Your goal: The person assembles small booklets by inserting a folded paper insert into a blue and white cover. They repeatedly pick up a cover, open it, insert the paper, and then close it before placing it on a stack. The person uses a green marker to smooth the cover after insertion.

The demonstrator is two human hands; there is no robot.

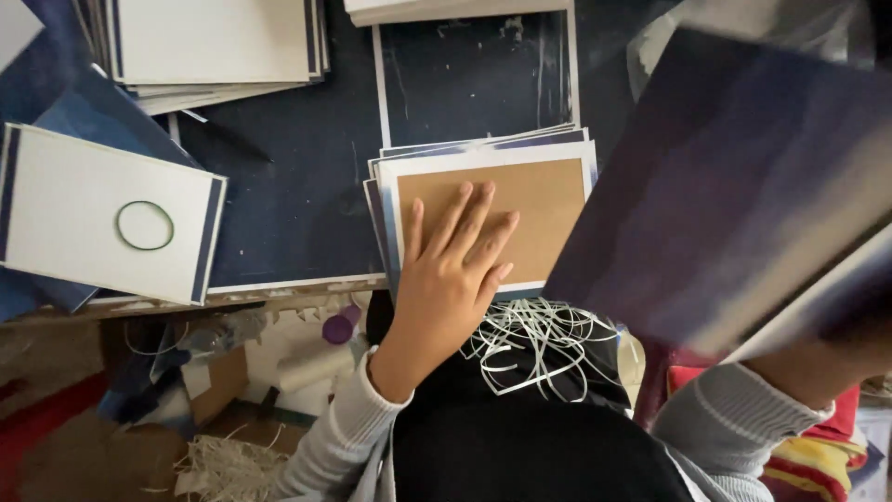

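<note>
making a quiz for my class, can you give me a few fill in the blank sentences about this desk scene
1. The left hand lies flat on a ____ card on top of a stack of sheets.
2. A green ____ lies on the white board at the left.
3. The right hand lifts a large dark, blurred ____.
4. Thin white ____ lie in a heap on the person's lap.

Missing words: brown; rubber band; sheet; strips
</note>
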